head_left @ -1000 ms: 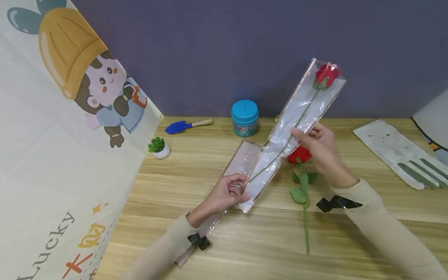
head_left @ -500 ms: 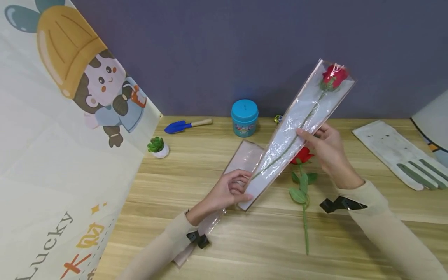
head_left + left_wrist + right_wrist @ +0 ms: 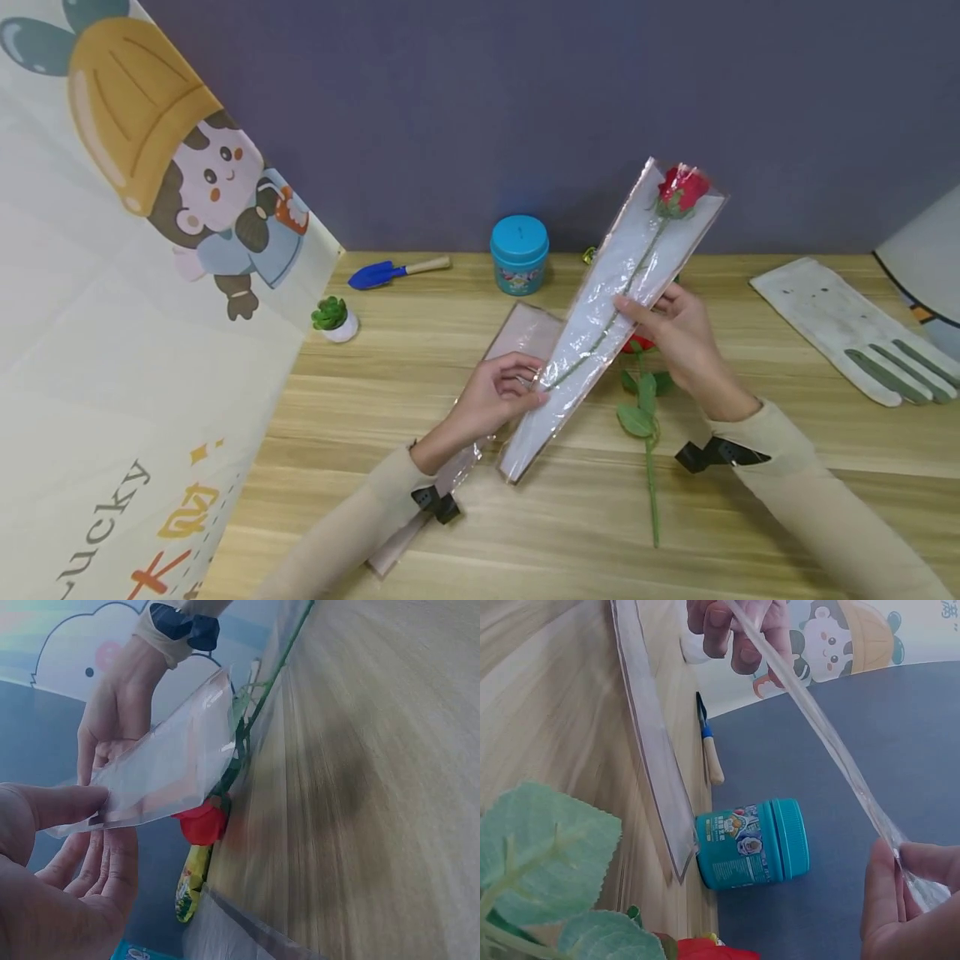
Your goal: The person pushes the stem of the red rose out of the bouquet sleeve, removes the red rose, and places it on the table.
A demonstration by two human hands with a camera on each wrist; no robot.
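A red rose (image 3: 682, 192) lies inside a clear, pale-backed flower sleeve (image 3: 611, 275), tilted with its bloom end up and right. My left hand (image 3: 487, 404) pinches the sleeve's lower part between thumb and fingers. Farther up, near the middle, my right hand (image 3: 686, 350) pinches its right edge; the right wrist view shows this right hand (image 3: 915, 892) with the sleeve edge-on. Beneath, on the table, lies a second rose with green leaves (image 3: 637, 417), its red bloom partly hidden by the sleeve and right hand. Another flat sleeve (image 3: 528, 329) rests under my left forearm, partly covered.
Along the back of the table stand a blue lidded canister (image 3: 520, 258) and a small trowel (image 3: 386, 273). A potted succulent (image 3: 335, 320) is at the left, a white-and-green glove (image 3: 847, 325) at the right. Something small and yellow (image 3: 193, 881) sits behind the sleeve.
The held sleeve, buckled in the middle a second ago, is now straight. It has come down slightly, and my left hand now grips it higher above its lower end.
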